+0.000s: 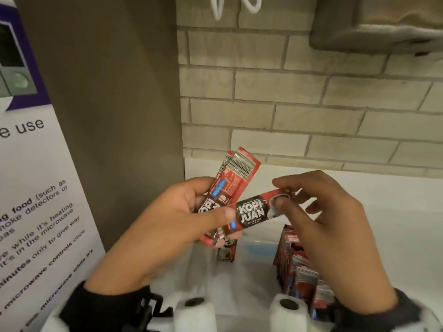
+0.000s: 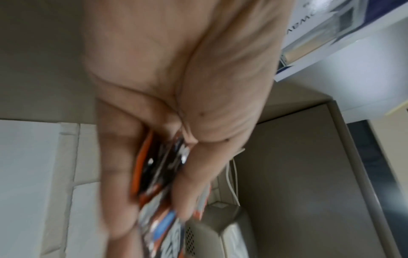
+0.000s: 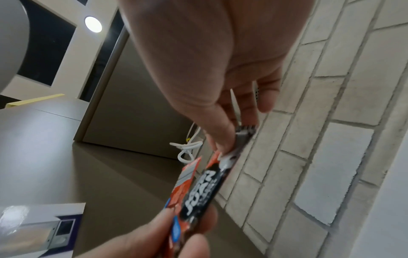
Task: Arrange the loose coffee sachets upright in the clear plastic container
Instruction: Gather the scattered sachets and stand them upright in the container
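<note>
Two hands meet over one sachet (image 1: 254,213), and we read KOPI JUAN on its black panel. The right hand (image 1: 328,226) pinches the sachet's right end, thumb on the printed face and fingertips (image 1: 279,182) curled over the top edge. The left hand (image 1: 167,226) has its thumb pressed on the sachet's other end. The long axis of the sachet runs nearly level, its right end tilted a little upward and toward the brick wall (image 1: 311,104).

Behind that sachet, the left hand's fingers are clamped around a bundle of sachets (image 1: 233,178). The bundle's long axis stands steeply, leaning right, with the barcoded ends pointing up toward the brick wall and the lower ends sticking out below the palm. In the left wrist view we see the bundle (image 2: 159,174) squeezed between thumb and fingers, though blur hides the detail.

Below the held sachet, and away from the brick wall, sits the clear plastic container (image 1: 254,252) on a white counter (image 1: 395,212). Packed sachets (image 1: 297,262) stand on end along its right side, under the right hand.

Left of the held sachet we see a brown panel (image 1: 107,116) and a printed notice (image 1: 36,188).
</note>
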